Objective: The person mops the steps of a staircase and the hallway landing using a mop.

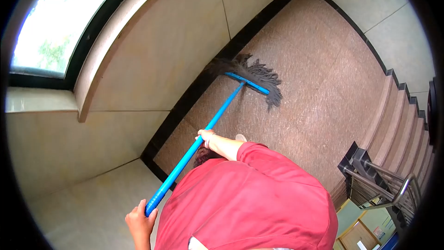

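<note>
A mop [189, 153] with a long blue handle slants from lower left up to its head on the floor. The blue crossbar and dark grey strands [263, 76] lie on the speckled brown floor, their left end touching the black skirting. My left hand [141, 220] is closed around the top end of the handle, at the lower left. Farther down the shaft, my right hand [206, 136] grips it, the arm reaching across from a red sleeve [259, 152]. The tip of a light shoe [240, 137] shows just beyond that forearm.
Tiled walls with black skirting [245, 39] border the floor [319, 78]. A window [55, 23] with a sill is at upper left. Stairs [393, 120] run along the right, with a metal handrail [397, 194] at lower right. Below it a wooden-framed board [358, 236] shows.
</note>
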`<action>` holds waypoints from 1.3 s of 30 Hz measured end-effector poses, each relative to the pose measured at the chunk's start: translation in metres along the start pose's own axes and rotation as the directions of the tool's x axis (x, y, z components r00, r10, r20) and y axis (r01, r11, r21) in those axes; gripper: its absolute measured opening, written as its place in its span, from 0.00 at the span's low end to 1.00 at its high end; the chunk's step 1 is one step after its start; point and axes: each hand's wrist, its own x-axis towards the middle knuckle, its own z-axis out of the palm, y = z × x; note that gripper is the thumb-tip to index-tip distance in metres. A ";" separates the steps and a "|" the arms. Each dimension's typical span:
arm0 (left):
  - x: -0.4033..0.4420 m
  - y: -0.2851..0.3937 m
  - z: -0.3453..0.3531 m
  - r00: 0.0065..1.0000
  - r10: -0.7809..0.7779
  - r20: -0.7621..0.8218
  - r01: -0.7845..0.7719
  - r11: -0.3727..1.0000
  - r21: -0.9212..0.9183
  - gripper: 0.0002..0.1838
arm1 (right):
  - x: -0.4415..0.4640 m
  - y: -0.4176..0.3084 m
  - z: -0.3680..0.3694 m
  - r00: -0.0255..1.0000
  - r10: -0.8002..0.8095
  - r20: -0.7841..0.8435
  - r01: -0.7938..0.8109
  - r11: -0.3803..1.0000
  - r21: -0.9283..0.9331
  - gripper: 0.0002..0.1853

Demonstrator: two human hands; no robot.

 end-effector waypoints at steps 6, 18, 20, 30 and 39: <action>0.059 -0.002 0.009 0.999 0.048 0.013 -0.047 0.999 -0.018 0.15 | 0.013 -0.062 0.002 0.996 -0.011 -0.089 0.023 0.992 0.128 0.07; 0.249 -0.018 0.041 0.953 0.299 0.041 -0.290 0.945 -0.150 0.11 | 0.020 -0.171 0.063 0.984 -0.078 -0.158 0.107 0.976 0.188 0.11; 0.270 -0.001 0.025 0.938 0.329 0.105 -0.296 0.922 -0.250 0.11 | 0.010 -0.194 0.056 0.996 -0.055 -0.071 0.071 0.968 0.242 0.12; 0.361 0.095 0.018 0.893 0.335 0.300 -0.198 0.892 -0.406 0.17 | 0.037 -0.307 0.001 0.991 -0.063 -0.116 0.104 0.915 0.391 0.14; 0.456 0.264 0.002 0.850 0.397 0.347 -0.261 0.889 -0.377 0.17 | 0.042 -0.456 -0.099 0.942 -0.303 -0.147 0.335 0.806 0.488 0.19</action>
